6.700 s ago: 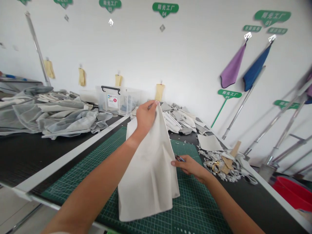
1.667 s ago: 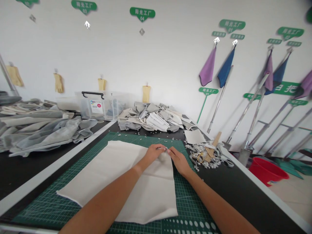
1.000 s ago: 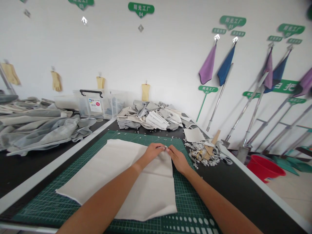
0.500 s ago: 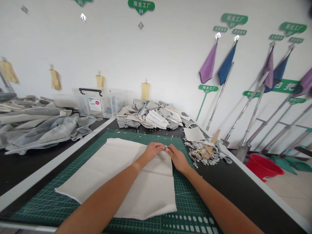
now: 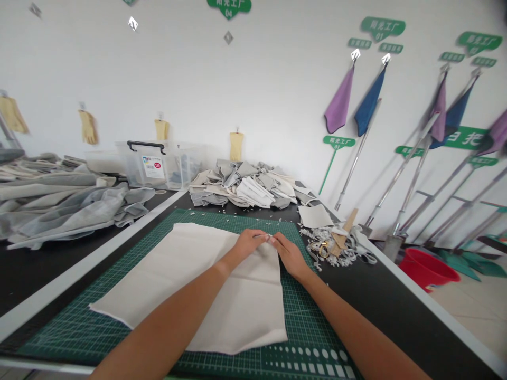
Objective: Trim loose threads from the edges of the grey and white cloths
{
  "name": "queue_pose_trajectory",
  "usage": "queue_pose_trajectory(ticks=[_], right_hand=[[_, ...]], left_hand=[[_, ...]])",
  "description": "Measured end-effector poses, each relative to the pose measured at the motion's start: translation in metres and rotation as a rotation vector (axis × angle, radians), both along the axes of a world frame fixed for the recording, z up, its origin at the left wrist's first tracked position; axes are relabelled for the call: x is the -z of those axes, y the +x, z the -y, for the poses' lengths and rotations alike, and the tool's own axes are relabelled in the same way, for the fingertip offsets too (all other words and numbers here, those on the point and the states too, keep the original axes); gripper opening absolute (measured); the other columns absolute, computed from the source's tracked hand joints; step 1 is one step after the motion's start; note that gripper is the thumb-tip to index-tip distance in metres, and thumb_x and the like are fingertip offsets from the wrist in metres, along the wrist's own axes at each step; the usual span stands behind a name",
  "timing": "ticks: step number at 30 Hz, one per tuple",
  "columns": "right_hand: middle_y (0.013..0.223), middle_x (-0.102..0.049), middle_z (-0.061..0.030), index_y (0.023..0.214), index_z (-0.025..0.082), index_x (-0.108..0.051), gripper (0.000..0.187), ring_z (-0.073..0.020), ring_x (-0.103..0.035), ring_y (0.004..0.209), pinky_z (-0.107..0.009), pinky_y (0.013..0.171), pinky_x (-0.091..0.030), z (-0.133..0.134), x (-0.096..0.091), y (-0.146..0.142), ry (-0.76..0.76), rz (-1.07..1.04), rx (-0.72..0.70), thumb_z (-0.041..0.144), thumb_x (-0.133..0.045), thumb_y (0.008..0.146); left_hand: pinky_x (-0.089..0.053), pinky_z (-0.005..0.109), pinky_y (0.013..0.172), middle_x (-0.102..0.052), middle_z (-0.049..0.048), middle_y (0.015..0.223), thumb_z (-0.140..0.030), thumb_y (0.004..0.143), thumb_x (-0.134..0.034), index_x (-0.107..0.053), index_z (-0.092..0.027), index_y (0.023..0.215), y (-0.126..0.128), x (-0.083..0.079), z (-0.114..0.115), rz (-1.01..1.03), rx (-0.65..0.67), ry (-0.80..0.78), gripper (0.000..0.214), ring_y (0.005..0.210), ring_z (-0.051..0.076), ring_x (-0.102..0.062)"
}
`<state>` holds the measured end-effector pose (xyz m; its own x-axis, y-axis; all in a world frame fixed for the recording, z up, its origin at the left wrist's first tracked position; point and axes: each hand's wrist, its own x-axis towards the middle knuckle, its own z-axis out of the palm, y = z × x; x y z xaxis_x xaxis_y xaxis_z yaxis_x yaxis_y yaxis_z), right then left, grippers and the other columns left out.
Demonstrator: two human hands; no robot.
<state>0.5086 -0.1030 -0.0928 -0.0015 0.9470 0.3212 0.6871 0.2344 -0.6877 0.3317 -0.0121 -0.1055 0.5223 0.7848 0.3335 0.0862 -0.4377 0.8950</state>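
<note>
A cream fabric piece (image 5: 190, 274) lies flat on the green cutting mat (image 5: 312, 338). My left hand (image 5: 246, 244) and my right hand (image 5: 288, 254) meet at the fabric's far right corner, fingertips almost touching. Both hands have curled fingers pinching the cloth edge there. A small thin object shows between the fingertips; I cannot make out what it is.
A heap of grey and cream fabric pieces (image 5: 247, 189) sits beyond the mat. Grey cloth piles (image 5: 75, 203) lie at left, near a clear storage box (image 5: 156, 164). Scraps, scissors and cardboard (image 5: 335, 247) lie at right. A red basin (image 5: 425, 268) stands on the floor.
The cloth, earlier held up in my left hand, now lies flat on the mat. Over the last second both hands stay at its far corner, nearly still.
</note>
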Motion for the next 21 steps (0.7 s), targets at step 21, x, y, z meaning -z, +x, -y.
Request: queue_pose_trajectory(ticks=[21], right_hand=[[0.078,-0.06,0.0021,0.095,0.027,-0.054,0.034,-0.0188,-0.059,0.072,-0.027,0.069,-0.037,-0.0007,0.0024,0.0002,0.007,0.069,-0.01,0.054,-0.034,0.103]], left_hand=[[-0.05,0.03,0.091,-0.078,0.0049,0.096,-0.044,0.085,-0.064,-0.081,-0.017,0.094,0.0002,0.0055,-0.0035,-0.009,-0.035,-0.02,0.034,0.096,0.024,-0.069]])
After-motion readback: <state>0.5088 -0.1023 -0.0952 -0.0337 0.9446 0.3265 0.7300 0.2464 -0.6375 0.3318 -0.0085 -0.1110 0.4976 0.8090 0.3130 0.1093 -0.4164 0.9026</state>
